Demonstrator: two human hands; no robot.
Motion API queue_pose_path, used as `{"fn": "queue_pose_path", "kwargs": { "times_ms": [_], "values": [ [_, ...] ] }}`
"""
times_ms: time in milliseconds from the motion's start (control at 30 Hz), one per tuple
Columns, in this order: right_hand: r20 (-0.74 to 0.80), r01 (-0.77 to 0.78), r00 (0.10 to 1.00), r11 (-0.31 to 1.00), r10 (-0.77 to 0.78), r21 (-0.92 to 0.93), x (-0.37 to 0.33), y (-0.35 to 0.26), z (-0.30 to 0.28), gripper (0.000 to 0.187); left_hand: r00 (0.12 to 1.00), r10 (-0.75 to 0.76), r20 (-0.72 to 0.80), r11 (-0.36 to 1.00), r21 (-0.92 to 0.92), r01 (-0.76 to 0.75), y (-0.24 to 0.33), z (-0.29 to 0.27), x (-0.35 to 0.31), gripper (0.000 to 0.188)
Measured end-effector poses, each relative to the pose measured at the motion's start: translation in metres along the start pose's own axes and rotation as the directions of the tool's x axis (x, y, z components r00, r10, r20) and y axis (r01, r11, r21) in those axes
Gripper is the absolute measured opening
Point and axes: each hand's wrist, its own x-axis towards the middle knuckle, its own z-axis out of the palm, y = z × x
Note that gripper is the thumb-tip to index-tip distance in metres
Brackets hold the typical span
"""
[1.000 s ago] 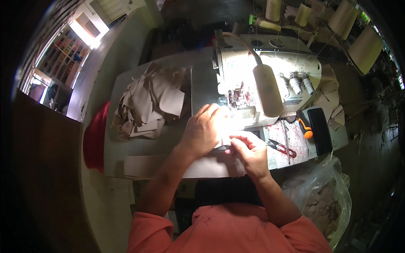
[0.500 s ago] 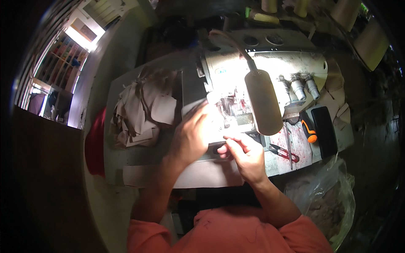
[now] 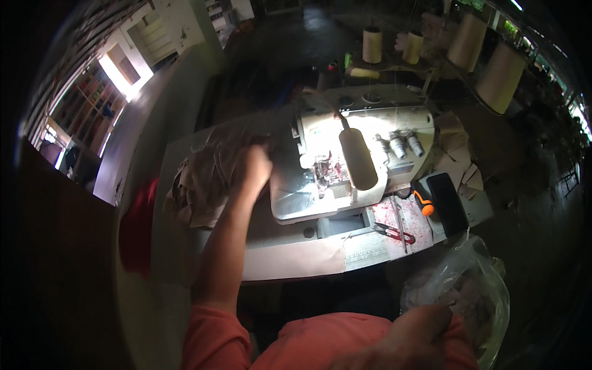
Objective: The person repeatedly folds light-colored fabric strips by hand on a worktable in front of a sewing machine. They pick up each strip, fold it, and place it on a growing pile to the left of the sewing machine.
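Note:
My left hand (image 3: 254, 166) reaches forward over the right side of a heap of beige fabric pieces (image 3: 200, 194). Its fingers fall in dark shadow, so I cannot make out whether they grip a piece. Low at the right, my right hand (image 3: 425, 322) is smeared by motion, close to my body and beside a clear plastic bag (image 3: 459, 277). Between the two stands an overlock sewing machine (image 3: 404, 126), its metal work plate (image 3: 296, 200) brightly lit by a lamp (image 3: 359, 160). Neither hand touches the machine.
Right of the machine lie red-handled thread snips (image 3: 390, 232), a tweezers-like metal tool (image 3: 402, 225), an orange-handled tool (image 3: 425, 206) and a black phone-like slab (image 3: 445, 200). Thread cones (image 3: 501, 79) stand behind at the right. A red cloth (image 3: 140, 228) hangs at the table's left.
My left hand has left the machine's plate and gone left to the fabric heap. My right hand has dropped from the machine's front toward the bag. The view has shifted upward.

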Motion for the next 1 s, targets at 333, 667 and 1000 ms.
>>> {"fn": "queue_pose_path", "kwargs": {
  "times_ms": [333,667,1000],
  "values": [
    [0.16,-0.224,0.969,0.94,0.188,0.257,0.005,-0.019,0.002,0.032,0.857,0.059,-0.512,0.934,-0.276,-0.229,-0.05,-0.09,-0.092,0.031],
    [-0.768,-0.349,0.635,0.92,0.091,-0.18,-0.11,-0.042,-0.058,0.037,0.965,0.253,-0.069,0.959,-0.114,-0.26,0.074,0.01,-0.216,0.012],
    [-0.87,-0.93,0.368,0.126,0.327,-0.346,-0.115,0.01,-0.112,0.02,0.996,0.058,-0.068,0.635,-0.767,-0.089,0.054,0.007,-0.205,0.008]
  ]
}}
